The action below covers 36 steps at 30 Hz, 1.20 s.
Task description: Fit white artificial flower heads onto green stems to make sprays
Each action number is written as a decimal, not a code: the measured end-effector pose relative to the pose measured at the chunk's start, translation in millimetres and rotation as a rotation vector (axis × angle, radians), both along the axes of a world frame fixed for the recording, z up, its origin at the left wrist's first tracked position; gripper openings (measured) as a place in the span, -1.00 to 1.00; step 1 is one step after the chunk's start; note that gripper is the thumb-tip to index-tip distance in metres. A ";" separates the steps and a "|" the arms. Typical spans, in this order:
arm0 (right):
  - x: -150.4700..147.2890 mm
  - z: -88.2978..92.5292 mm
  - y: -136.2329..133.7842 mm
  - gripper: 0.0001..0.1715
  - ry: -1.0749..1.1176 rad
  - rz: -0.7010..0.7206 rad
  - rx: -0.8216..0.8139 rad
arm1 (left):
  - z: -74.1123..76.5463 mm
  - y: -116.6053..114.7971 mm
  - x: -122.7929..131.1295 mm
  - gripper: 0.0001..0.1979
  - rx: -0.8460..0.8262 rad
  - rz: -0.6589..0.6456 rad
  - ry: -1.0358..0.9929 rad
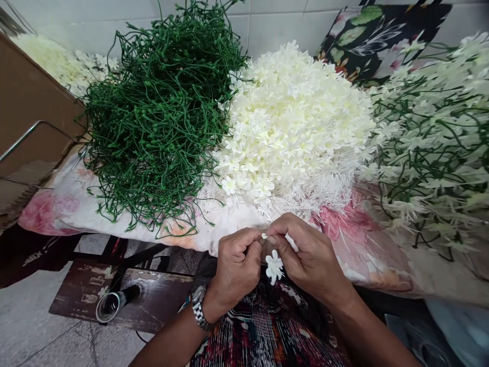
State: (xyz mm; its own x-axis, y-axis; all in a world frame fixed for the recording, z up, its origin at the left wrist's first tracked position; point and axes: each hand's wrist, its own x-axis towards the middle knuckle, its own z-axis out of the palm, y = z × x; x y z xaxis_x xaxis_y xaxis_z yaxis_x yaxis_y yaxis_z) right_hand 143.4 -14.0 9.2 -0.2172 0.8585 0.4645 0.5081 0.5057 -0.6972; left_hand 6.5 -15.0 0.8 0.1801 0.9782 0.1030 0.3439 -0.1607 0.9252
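My left hand [240, 262], with a metal watch on its wrist, is closed in a pinch at the edge of the cloth-covered table. Its fingertips meet those of my right hand [311, 255], also pinched. A small pale tip shows between them; what the left fingers grip is hidden. White artificial flowers are in my right hand: one flower [274, 266] hangs below its thumb, and a bit of white petal shows between the fingers. Beyond my hands lies a heap of loose white artificial blossoms [294, 122]. Left of it is a tangled pile of green plastic stems [153, 117].
At right lie white flowers on green stems [439, 137]. A cardboard box [38, 97] and bent wire stand at left. A floral-patterned cloth [214, 234] covers the table; a dark floral panel [382, 41] leans behind. Below left, a cup [110, 306] sits on a brown wooden surface.
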 end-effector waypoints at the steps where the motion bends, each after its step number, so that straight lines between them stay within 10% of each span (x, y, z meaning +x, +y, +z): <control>1: 0.0 -0.7 0.2 -0.85 0.005 0.006 -0.009 | 0.1 0.2 0.2 -0.75 0.000 0.001 0.000; 36: -2.4 -7.4 2.3 -0.86 0.029 0.005 0.024 | -0.4 0.4 2.2 -0.75 -0.044 0.045 -0.046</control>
